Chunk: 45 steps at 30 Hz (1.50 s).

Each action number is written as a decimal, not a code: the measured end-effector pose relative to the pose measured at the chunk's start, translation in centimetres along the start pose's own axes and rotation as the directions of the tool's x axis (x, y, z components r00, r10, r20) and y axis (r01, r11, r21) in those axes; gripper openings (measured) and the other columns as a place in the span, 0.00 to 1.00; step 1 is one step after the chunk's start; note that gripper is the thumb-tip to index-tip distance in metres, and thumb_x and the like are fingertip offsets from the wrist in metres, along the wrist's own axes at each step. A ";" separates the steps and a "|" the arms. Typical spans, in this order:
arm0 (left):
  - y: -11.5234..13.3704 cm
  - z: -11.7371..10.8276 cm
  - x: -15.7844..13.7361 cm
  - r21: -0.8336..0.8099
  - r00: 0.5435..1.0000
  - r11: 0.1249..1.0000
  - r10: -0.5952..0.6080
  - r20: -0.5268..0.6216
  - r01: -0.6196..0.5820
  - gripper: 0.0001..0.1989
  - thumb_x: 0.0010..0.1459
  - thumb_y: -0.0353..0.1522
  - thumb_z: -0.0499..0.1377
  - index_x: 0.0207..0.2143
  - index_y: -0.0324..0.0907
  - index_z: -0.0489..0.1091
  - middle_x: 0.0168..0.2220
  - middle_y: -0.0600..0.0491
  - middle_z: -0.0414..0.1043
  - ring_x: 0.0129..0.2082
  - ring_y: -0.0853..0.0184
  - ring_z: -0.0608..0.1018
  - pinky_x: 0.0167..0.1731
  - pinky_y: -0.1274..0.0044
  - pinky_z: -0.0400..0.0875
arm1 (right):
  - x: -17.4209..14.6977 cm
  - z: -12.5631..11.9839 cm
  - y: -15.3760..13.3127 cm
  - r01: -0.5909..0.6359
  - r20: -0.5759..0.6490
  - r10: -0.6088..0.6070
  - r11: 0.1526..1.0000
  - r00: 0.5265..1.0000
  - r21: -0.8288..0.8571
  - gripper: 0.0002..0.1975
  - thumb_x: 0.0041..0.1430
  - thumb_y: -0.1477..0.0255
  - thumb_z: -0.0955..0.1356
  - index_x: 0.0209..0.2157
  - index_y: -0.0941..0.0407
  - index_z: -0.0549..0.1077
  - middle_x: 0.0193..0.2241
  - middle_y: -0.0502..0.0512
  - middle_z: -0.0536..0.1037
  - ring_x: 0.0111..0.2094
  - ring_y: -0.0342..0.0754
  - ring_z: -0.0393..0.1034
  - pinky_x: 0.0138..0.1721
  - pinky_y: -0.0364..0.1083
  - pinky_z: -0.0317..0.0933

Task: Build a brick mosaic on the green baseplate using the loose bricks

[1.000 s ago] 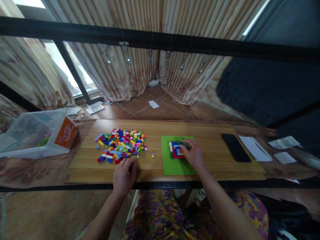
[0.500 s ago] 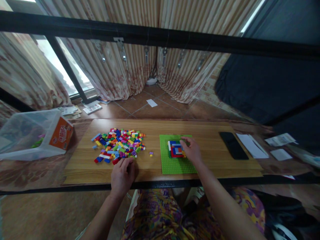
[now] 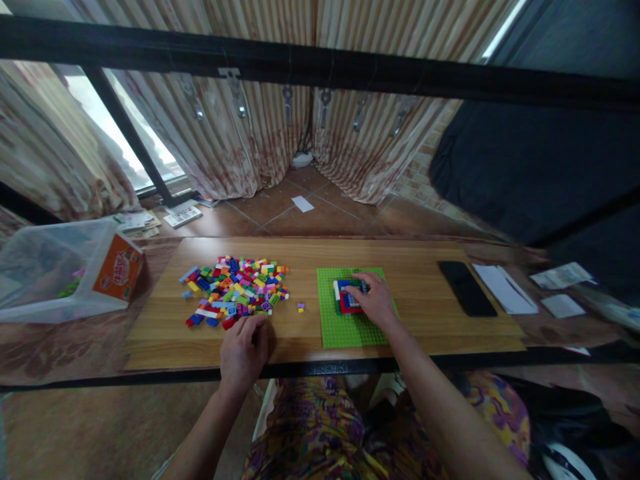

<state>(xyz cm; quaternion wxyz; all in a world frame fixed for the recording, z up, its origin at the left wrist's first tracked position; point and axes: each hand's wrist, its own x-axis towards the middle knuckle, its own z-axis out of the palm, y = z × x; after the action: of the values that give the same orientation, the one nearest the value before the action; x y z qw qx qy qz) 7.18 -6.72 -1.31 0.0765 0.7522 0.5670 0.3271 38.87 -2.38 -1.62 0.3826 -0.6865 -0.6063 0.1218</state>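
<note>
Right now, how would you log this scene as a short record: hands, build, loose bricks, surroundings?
Left hand: loosely curled beside the brick pile's near edge
Right hand: fingers at the brick build; exact grip unclear
Build: on green baseplate, partly covered by right hand
Apart from pile: small purple-and-yellow piece
Far left: clear plastic bin
Right of baseplate: black slab, white paper

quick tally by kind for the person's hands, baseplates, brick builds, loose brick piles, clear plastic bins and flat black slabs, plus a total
Left hand and right hand: 2
Green baseplate: 1
Brick build: 1
Loose brick pile: 1
Clear plastic bin: 1
Flat black slab: 1
Total: 7
</note>
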 end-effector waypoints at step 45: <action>5.0 0.9 1.7 -0.152 0.993 0.982 0.117 0.022 -0.113 0.12 0.63 0.31 0.51 0.48 0.42 0.68 0.43 0.47 0.71 0.43 0.61 0.75 0.45 0.68 0.73 | 0.0 -0.2 0.0 0.005 0.028 -0.009 0.989 1.000 0.146 0.04 0.50 0.67 0.71 0.29 0.51 0.78 0.41 0.55 0.75 0.45 0.52 0.69 0.51 0.55 0.60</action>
<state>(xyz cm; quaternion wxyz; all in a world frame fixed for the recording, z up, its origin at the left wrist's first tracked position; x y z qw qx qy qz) 11.99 -6.65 1.09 0.1227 0.7807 0.4951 0.3610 38.97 -2.43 -1.51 0.4233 -0.6528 -0.6035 0.1743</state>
